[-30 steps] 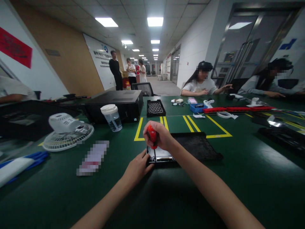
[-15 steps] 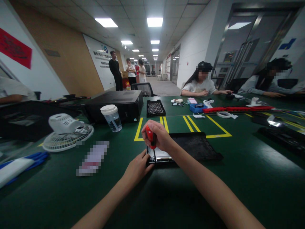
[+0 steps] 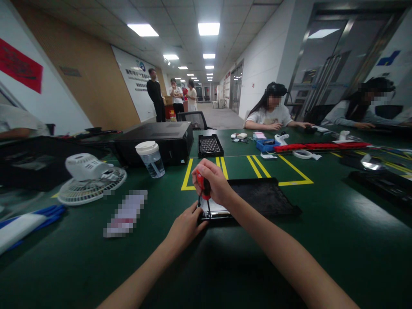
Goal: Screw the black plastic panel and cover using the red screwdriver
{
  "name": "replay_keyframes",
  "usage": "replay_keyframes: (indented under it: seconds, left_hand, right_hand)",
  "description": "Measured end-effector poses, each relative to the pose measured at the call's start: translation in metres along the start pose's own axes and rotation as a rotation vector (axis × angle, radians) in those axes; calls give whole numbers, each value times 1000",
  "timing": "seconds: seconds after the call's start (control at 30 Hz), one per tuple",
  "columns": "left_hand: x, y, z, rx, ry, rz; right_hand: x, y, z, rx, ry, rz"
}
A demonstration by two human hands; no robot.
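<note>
A flat black casing [image 3: 264,198] lies on the green table, with a shiny silver part at its left end. My right hand [image 3: 214,182] is closed around a screwdriver [image 3: 207,197] with a red and black handle. The screwdriver stands nearly upright, its shaft reaching down to the casing's front left corner. Whether the tip sits in a screw is too small to tell. My left hand [image 3: 186,223] grips that same corner, thumb along the front edge and fingers at the left side, partly hidden.
A lidded plastic cup [image 3: 151,159], a white fan [image 3: 92,176] and a blurred-out flat item [image 3: 126,214] are to the left. Behind stand a large black case [image 3: 154,139] and a black tray [image 3: 211,146]. A blue bin [image 3: 267,146] is farther right; co-workers sit beyond.
My right hand has shifted very slightly upward and turned a little on the screwdriver handle. My left hand and the casing stay where they were.
</note>
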State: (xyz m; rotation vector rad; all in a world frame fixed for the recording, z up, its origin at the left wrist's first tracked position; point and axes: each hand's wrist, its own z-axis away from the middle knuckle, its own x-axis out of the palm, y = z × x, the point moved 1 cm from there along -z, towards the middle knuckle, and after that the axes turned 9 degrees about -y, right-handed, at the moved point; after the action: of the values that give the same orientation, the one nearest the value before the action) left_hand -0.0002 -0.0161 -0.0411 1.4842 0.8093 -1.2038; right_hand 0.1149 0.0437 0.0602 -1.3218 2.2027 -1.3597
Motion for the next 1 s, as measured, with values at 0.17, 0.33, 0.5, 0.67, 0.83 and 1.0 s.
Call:
replay_keyframes:
  seconds: [0.17, 0.33, 0.5, 0.67, 0.83, 1.0]
  left_hand:
    - [-1, 1, 1, 14, 7, -6]
    - [1, -2, 1, 19, 9, -6]
    - [3, -3, 0, 16, 9, -27]
    - [0, 0, 1, 3, -4, -32]
    - [-2, 2, 1, 14, -12, -13]
    - [0, 0, 1, 12, -10, -24]
  right_hand:
    - [1, -1, 0, -1, 33, 13]
    - [1, -1, 0, -3, 73, 25]
    - [3, -2, 0, -24, 105, 43]
    - [4, -4, 1, -24, 126, 74]
    - [4, -5, 2, -37, 157, 122]
    - [4, -5, 3, -45, 203, 175]
